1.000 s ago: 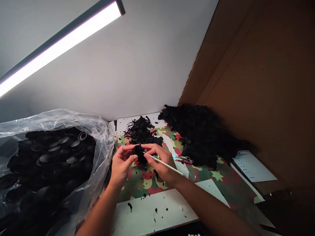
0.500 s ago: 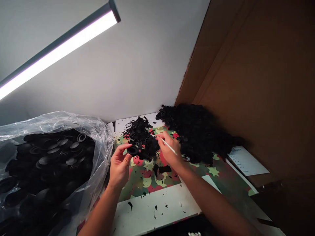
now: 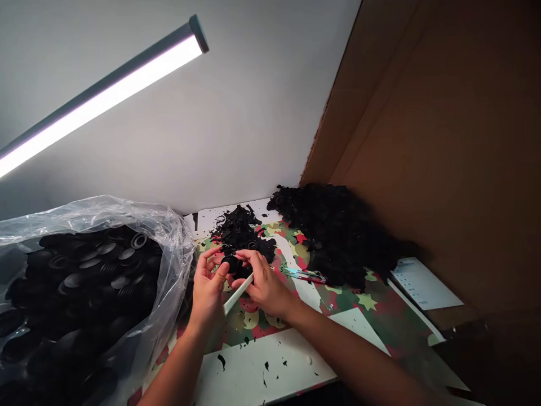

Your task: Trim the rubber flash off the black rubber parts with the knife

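Note:
My left hand [image 3: 206, 288] pinches a round black rubber part [image 3: 230, 263] between thumb and fingers, above the patterned table cover. Close against it, my right hand [image 3: 267, 286] is closed on a slim white stick [image 3: 238, 295], which slants down to the left out of the fist. The right fingertips meet the black part, and the exact contact is partly hidden by the fingers. Just beyond both hands lies a heap of black scraps [image 3: 236, 225], with a ring-shaped piece among them.
On the left stands a clear plastic bag [image 3: 175, 248] full of round black parts [image 3: 97, 282]. A large dark pile [image 3: 342, 237] leans toward the cardboard wall [image 3: 443, 141]. A slim colored tool [image 3: 306, 275] and a white label [image 3: 425, 285] lie at right. A tube light [image 3: 105, 96] hangs above.
My right hand has come left and toward me from the scraps to the black part in my left hand. The white stick now points down to the left. The slim colored tool is more exposed.

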Tool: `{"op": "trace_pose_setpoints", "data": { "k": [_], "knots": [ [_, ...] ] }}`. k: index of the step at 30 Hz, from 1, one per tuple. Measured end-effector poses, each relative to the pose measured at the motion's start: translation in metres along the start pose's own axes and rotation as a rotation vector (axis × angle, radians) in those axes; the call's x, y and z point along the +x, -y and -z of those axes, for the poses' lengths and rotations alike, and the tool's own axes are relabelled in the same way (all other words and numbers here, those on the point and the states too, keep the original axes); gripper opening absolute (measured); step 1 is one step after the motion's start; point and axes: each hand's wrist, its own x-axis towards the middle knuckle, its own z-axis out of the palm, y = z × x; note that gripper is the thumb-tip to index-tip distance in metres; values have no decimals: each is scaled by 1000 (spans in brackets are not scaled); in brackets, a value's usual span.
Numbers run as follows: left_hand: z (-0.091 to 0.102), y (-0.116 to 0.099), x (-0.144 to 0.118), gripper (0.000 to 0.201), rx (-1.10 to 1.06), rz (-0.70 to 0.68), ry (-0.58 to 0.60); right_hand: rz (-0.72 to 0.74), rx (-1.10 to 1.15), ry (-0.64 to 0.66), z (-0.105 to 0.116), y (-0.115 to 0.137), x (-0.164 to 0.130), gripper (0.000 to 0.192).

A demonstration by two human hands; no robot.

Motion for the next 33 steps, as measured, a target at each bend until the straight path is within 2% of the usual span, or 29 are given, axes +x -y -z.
{"op": "trace_pose_setpoints", "data": {
  "k": [1, 5, 10, 13, 16, 19, 23, 25, 28, 31, 33],
  "knots": [
    [0, -1, -1, 45, 25, -14, 7, 17, -55, -12, -2, 1, 0, 36],
    [0, -3, -3, 36, 180, -74, 31, 101, -248, 2, 3, 6, 4, 11],
    [4, -6, -3, 34, 330, -180, 66, 190, -488, 41, 12, 9, 9, 12],
    [8, -7, -1, 31, 437, -228, 150, 254, -614, 86, 11, 5, 10, 14],
    [12, -11, 4, 27, 615, -330, 269, 305, -629, 126, 11, 0, 11, 16],
    [17, -16, 9, 31, 761, -426, 376, 295, -572, 170, 13, -3, 9, 18],
    [18, -21, 11, 27, 821, -411, 519, 280, -455, 232, 17, -5, 9, 19],
    [14, -19, 7, 20, 810, -361, 487, 297, -421, 225, 17, -6, 10, 19],
    [4, -7, -2, 19, 725, -286, 311, 327, -434, 145, 14, -4, 9, 17],
    [-7, 6, -6, 27, 515, -186, 124, 375, -459, 69, 5, 1, 2, 17],
    [-11, 7, -1, 41, 301, -132, 5, 480, -451, 83, -4, 3, -6, 20]
  ]
}}
